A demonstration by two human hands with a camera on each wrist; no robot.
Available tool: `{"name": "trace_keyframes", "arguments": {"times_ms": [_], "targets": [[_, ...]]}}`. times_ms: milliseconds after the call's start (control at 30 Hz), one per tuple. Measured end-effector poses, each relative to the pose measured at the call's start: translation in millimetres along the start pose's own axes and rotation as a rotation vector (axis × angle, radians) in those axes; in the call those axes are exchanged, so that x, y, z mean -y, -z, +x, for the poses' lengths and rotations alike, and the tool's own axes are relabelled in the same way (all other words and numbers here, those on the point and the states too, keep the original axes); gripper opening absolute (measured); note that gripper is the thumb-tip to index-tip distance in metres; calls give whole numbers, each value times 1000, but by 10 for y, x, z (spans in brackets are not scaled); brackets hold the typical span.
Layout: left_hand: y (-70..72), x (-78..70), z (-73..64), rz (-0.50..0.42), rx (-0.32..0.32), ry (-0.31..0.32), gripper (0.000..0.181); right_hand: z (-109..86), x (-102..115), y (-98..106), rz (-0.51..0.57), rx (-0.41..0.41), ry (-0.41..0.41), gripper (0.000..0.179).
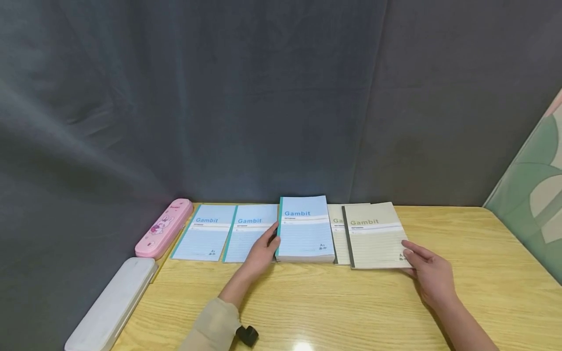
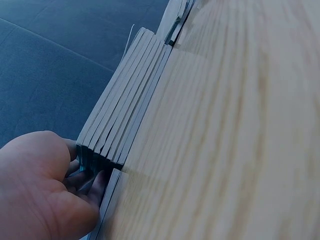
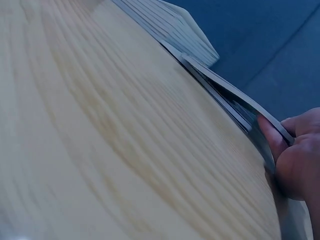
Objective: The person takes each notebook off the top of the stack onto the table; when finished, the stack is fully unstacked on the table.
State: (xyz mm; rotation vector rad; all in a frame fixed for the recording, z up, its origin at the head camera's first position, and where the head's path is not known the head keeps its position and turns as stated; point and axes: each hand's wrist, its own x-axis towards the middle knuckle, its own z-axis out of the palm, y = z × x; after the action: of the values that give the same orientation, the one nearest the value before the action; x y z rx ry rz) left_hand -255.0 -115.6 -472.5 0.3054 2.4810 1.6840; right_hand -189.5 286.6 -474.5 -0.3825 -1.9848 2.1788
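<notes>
Near the middle of the table stands a thick stack of blue "Gambit" notebooks (image 1: 305, 234) with teal spines. My left hand (image 1: 260, 249) touches the stack's spine side; in the left wrist view that hand (image 2: 42, 187) has its fingertips against the spines, some of them hidden. My right hand (image 1: 432, 275) pinches the lower right edge of a beige notebook (image 1: 373, 239) with a dark spine. In the right wrist view, the right hand (image 3: 300, 155) holds this notebook's edge raised and bent upward. Another beige notebook (image 1: 337, 239) lies partly covered between the stack and the held one.
Two blue notebooks (image 1: 206, 239) (image 1: 250, 236) lie flat left of the stack. A pink pencil case (image 1: 164, 228) and a white case (image 1: 111, 304) line the wooden table's (image 1: 329, 302) left edge. A dark curtain (image 1: 272, 97) hangs behind; a patterned panel (image 1: 535, 185) stands at right.
</notes>
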Motion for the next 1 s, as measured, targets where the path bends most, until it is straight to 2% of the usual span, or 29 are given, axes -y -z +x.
{"name": "trace_keyframes", "arguments": {"times_ms": [133,233,400,533,767,1000], "targets": [[16,-8,-23,5,-3,0,54,22,-10,110,-30,-12,0,25],[24,-8,-25,10,0,-5,54,49,-16,190,-74,-21,-12,32],[32,-12,-30,5,3,-1,55,92,-19,295,-239,-31,-35,46],[38,-12,-35,6,0,1,55,121,-14,367,-346,-47,-28,47],[42,17,-34,8,2,3,55,184,9,536,-388,-47,-4,33],[38,7,-36,-9,5,-5,56,262,42,701,-328,-9,10,20]]}}
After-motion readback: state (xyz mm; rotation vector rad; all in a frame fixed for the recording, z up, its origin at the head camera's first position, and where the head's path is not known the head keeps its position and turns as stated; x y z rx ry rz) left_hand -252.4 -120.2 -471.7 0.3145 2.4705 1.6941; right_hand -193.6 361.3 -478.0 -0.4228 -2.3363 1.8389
